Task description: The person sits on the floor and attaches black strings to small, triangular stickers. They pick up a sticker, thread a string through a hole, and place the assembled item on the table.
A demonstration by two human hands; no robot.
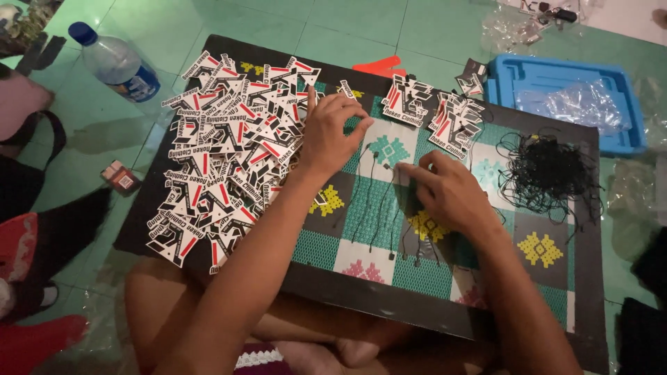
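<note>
— Knees point(174, 305) come first, bare and folded under the board's point(583, 278) near edge. What's the left hand point(332, 132) up to?

— Fingers curled, tips pressing the edge of the big heap of printed tags point(222, 153), which spreads from the hand towards nine o'clock.

— And the right hand point(450, 194)?

— Flat on the checked mat point(379, 208), index finger stretched towards ten o'clock, touching the loose black strings point(379, 201) laid out between both hands. Whether it pinches one, I cannot tell.

— Further out?

— Tangled black cords point(549, 173) at three o'clock, a smaller tag pile point(438, 111) at twelve, a blue tray point(563, 97) at one, a water bottle point(114, 62) at ten.
</note>
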